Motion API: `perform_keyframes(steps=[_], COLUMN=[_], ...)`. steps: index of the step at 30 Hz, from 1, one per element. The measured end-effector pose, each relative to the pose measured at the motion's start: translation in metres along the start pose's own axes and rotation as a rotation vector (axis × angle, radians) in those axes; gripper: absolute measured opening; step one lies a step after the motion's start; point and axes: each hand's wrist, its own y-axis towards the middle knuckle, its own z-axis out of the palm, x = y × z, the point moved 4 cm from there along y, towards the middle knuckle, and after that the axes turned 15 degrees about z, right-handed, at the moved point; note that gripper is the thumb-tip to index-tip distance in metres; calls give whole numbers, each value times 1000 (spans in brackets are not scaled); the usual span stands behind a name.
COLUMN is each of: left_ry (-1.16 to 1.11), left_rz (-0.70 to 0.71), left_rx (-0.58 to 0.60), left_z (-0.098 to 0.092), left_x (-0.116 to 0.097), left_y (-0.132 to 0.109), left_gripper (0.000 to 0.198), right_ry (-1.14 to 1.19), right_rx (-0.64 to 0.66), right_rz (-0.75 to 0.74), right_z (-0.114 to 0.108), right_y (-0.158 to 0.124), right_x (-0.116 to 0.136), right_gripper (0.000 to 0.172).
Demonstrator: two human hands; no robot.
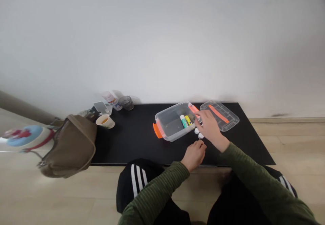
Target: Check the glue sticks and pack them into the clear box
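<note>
A clear plastic box [166, 135] with orange latches stands uncovered on the black table. Inside lie a green tube with a white cap [184, 121] and a yellow tube [188, 120], side by side near its right end. My right hand [210, 126] is over the box's right rim, fingers stretched and thumb apart, with nothing visible in it. Two small white round pieces [200, 136] sit on the table under this hand, beside the box. Closer to me, my left hand [194, 155] is closed above the table's front edge; whatever its fingers hold is hidden.
The clear lid [230, 109] with an orange handle lies right of the box. At the left are a paper cup of drink [105, 121], a dark glass [126, 103], a white bottle [111, 99], a phone-like device [101, 107] and a brown bag [73, 147]. A wall rises behind.
</note>
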Motion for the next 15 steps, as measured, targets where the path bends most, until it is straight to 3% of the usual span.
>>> perform_keyframes(steps=[3, 5, 10, 15], left_ry=[36, 58, 98, 46], left_rz=[-3, -25, -57, -153], left_rx=[4, -16, -81, -140], left_z=[-5, -10, -25, -39], left_x=[2, 6, 16, 27], left_y=[-1, -3, -5, -5], left_gripper=[12, 12, 11, 18], right_ry=[-355, -429, -468, -380], right_rx=[486, 620, 731, 713], right_rz=[225, 293, 304, 215], right_z=[34, 55, 95, 100], right_y=[42, 62, 74, 66], right_x=[37, 56, 67, 63], right_gripper=[35, 34, 38, 29])
